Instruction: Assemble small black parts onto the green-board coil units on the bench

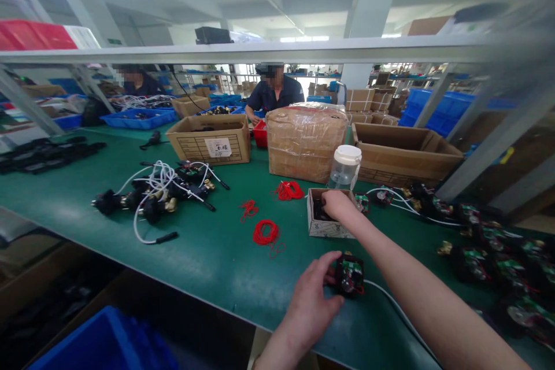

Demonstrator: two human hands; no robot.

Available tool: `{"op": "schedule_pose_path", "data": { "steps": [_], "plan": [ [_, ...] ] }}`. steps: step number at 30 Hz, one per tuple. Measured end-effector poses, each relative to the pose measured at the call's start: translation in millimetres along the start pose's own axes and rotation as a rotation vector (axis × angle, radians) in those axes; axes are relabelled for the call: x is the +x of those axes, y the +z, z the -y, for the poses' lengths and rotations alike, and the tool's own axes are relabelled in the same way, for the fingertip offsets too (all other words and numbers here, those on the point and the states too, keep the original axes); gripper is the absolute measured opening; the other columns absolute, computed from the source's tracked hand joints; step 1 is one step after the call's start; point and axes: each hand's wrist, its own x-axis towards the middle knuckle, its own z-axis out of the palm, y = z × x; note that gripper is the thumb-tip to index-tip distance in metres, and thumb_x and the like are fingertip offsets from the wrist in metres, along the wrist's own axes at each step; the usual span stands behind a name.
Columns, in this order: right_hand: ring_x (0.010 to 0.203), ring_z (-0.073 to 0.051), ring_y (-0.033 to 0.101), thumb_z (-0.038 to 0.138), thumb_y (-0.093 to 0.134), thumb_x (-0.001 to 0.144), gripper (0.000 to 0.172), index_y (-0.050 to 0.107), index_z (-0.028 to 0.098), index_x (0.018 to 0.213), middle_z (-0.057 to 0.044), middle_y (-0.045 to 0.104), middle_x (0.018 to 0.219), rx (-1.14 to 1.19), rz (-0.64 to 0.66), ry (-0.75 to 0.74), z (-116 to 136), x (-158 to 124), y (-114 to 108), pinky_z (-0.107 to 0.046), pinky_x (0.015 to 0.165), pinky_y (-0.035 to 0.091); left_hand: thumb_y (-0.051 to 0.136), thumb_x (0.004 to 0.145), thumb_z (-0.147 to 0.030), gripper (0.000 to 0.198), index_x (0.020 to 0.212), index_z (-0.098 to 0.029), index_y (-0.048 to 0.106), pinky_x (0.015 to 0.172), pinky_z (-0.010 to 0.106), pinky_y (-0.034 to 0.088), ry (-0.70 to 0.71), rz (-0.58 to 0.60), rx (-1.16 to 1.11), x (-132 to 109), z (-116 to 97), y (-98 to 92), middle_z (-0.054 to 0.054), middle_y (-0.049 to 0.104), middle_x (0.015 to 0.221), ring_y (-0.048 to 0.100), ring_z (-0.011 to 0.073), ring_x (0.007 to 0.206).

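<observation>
My left hand (313, 295) grips a small black part with a green circuit board (350, 275) and a white cable, resting on the green table (208, 254) near its front edge. My right hand (339, 204) reaches into a small open cardboard box (323, 225) holding dark pieces; its fingers curl down inside the box, and what they hold is hidden. A clear jar with a white lid (346, 166) stands just behind the box.
Red wire coils (265, 232) lie left of the box. A pile of black wired parts (160, 193) sits at the left, more of them (485, 243) at the right. Cardboard boxes (303, 140) stand behind. Two persons work at the far side. A blue bin (104, 344) is below.
</observation>
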Motion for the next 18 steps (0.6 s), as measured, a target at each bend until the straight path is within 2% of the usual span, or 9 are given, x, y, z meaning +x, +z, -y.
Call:
{"op": "schedule_pose_path", "data": {
  "steps": [4, 6, 8, 12, 16, 18],
  "plan": [
    [0.099, -0.022, 0.069, 0.026, 0.066, 0.096, 0.013, 0.068, 0.015, 0.102, -0.007, 0.073, 0.105, 0.145, -0.109, 0.011, -7.8, -8.9, -9.9, -0.040, 0.092, 0.053, 0.062, 0.062, 0.005, 0.085, 0.139, -0.030, 0.057, 0.095, 0.036, 0.054, 0.002, -0.012, 0.013, -0.4, -1.1, 1.0, 0.003, 0.066, 0.116, 0.066, 0.0181, 0.097],
    [0.087, -0.020, 0.071, 0.018, 0.064, 0.093, 0.005, 0.067, 0.015, 0.097, -0.006, 0.074, 0.091, 0.257, -0.159, 0.021, -12.0, -14.7, -13.0, -0.033, 0.084, 0.052, 0.061, 0.062, 0.006, 0.085, 0.139, -0.030, 0.057, 0.095, 0.036, 0.054, 0.001, -0.016, 0.022, 0.0, -2.3, 1.7, 0.003, 0.067, 0.116, 0.066, 0.0181, 0.096],
    [0.075, -0.017, 0.072, 0.014, 0.062, 0.090, 0.004, 0.064, 0.018, 0.090, -0.003, 0.073, 0.078, 0.388, -0.205, 0.020, -17.2, -23.8, -14.6, -0.027, 0.074, 0.050, 0.061, 0.062, 0.006, 0.085, 0.138, -0.030, 0.057, 0.095, 0.035, 0.054, -0.011, -0.015, 0.022, 0.5, -3.6, 2.3, 0.003, 0.067, 0.116, 0.066, 0.0181, 0.096],
    [0.067, -0.017, 0.071, 0.023, 0.060, 0.086, 0.007, 0.053, 0.024, 0.083, 0.003, 0.067, 0.069, 0.646, -0.287, -0.010, -30.4, -56.3, -12.2, -0.026, 0.066, 0.051, 0.063, 0.061, 0.007, 0.085, 0.138, -0.030, 0.057, 0.095, 0.037, 0.054, -0.039, -0.012, 0.013, 0.8, -7.1, 2.5, 0.004, 0.067, 0.117, 0.066, 0.0185, 0.096],
    [0.068, -0.019, 0.071, 0.034, 0.055, 0.085, 0.012, 0.048, 0.025, 0.084, 0.002, 0.066, 0.074, 0.821, -0.346, -0.043, -44.9, -96.2, 1.1, -0.028, 0.063, 0.053, 0.062, 0.062, 0.007, 0.082, 0.136, -0.028, 0.058, 0.094, 0.037, 0.054, -0.031, -0.020, 0.014, -0.1, -12.1, 1.7, 0.003, 0.068, 0.117, 0.066, 0.0181, 0.095],
    [0.069, -0.019, 0.071, 0.036, 0.053, 0.086, 0.012, 0.049, 0.025, 0.086, 0.002, 0.065, 0.076, 0.824, -0.398, -0.040, -52.0, -110.2, 9.3, -0.028, 0.063, 0.054, 0.061, 0.062, 0.007, 0.080, 0.135, -0.028, 0.058, 0.093, 0.036, 0.054, -0.027, -0.025, 0.007, 0.3, -14.3, 1.4, 0.003, 0.069, 0.115, 0.066, 0.0177, 0.094]
  ]
}}
